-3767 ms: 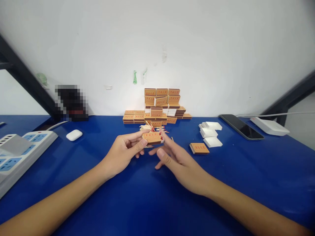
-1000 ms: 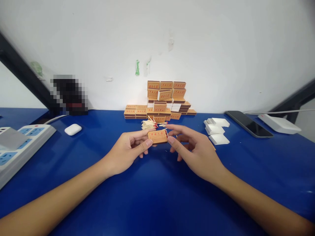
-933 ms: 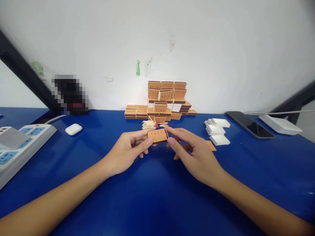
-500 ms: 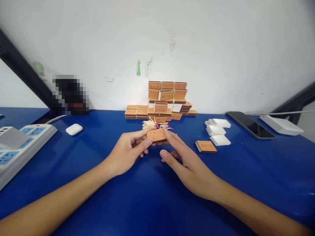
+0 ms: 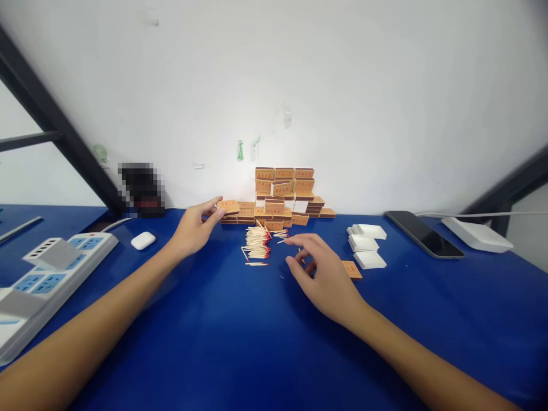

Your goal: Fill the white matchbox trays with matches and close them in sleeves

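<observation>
My left hand (image 5: 193, 228) is stretched far forward and pinches an orange matchbox (image 5: 228, 206) at the left end of the stack of matchboxes (image 5: 285, 194) against the white wall. My right hand (image 5: 319, 269) hovers low over the blue table (image 5: 240, 342), fingers loosely curled and apart, holding nothing. It is just right of a pile of loose red-tipped matches (image 5: 257, 244). Another orange matchbox sleeve (image 5: 353, 269) lies partly behind my right hand.
White inner trays (image 5: 366, 244) lie to the right of the matches. A black phone (image 5: 423, 233) and a white box (image 5: 476, 233) sit at the far right. A white power strip (image 5: 47, 274) and a white earbud case (image 5: 142, 240) are at the left.
My left hand has carried the closed matchbox from the table's middle forward to the stack by the wall. My right hand let go of it and drew back to the right of the matches.
</observation>
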The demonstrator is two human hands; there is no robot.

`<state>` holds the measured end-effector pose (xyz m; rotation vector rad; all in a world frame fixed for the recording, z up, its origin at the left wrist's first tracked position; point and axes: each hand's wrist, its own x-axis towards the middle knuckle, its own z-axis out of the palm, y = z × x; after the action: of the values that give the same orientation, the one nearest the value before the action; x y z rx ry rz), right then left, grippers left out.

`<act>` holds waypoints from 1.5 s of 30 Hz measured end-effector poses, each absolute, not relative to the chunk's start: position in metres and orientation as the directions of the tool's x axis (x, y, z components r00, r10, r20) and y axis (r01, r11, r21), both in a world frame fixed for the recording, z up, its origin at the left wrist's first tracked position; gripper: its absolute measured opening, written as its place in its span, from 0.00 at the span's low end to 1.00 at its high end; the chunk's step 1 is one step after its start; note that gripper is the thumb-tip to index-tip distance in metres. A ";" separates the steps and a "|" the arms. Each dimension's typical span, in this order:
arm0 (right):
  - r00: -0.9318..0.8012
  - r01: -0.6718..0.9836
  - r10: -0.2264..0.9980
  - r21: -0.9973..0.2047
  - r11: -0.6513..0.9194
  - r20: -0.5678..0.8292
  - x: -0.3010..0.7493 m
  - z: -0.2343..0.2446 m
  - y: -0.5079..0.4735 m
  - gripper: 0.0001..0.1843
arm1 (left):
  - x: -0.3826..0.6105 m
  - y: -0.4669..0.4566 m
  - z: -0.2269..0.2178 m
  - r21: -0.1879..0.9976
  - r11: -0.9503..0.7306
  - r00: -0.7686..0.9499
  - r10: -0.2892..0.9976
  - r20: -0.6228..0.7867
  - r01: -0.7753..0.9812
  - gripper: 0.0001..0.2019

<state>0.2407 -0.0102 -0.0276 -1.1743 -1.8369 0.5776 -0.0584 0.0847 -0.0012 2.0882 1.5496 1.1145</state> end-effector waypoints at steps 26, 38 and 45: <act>-0.189 0.616 0.828 -0.593 0.519 0.528 0.253 -0.023 -0.001 0.08 | -0.003 0.131 -0.001 0.357 -0.230 0.031 0.875 0.484 0.905 0.18; -0.171 0.957 0.890 -0.145 0.253 0.422 0.331 0.028 0.032 0.10 | -0.017 0.074 0.015 0.249 -0.313 0.129 0.821 0.556 0.917 0.18; -0.117 0.928 0.976 -0.330 0.173 0.185 0.372 0.047 0.032 0.12 | -0.028 0.032 0.003 0.218 -0.537 0.299 0.712 0.635 0.815 0.14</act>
<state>0.3721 0.0316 0.0466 -1.8061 -2.1020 0.1862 -0.0280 0.0322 0.0033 2.6455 1.5684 1.1613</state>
